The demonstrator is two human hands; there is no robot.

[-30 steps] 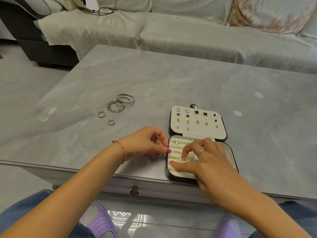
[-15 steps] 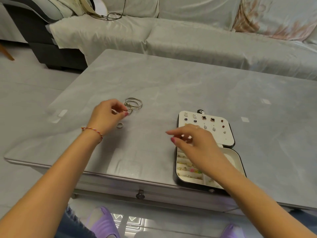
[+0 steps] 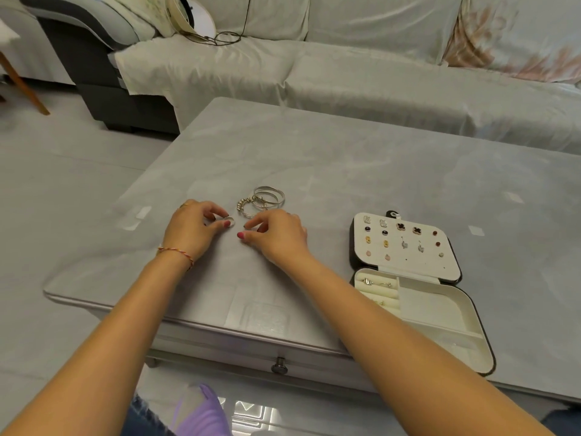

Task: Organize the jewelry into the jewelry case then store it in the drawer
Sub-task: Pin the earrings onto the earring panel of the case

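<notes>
My left hand (image 3: 191, 229) pinches a small silver ring (image 3: 229, 221) between thumb and forefinger, low over the grey table (image 3: 330, 158). My right hand (image 3: 278, 236) hovers just right of it with curled fingers, its fingertips close to a cluster of silver bangles and a beaded bracelet (image 3: 267, 199). I cannot see anything between those fingers. The open jewelry case (image 3: 440, 313) lies at the table's right front. Its lid panel (image 3: 405, 247) carries several earrings, and rings sit in the rolls at the base's left.
A drawer with a round metal knob (image 3: 279, 365) is set in the table's front, below my arms. A covered sofa (image 3: 361, 80) runs along the far side of the table. My purple slippers (image 3: 201, 410) show on the floor under the table edge.
Both hands left the case and moved left to the loose jewelry. My left hand now pinches a small ring, and my right hand has come across beside the bangles.
</notes>
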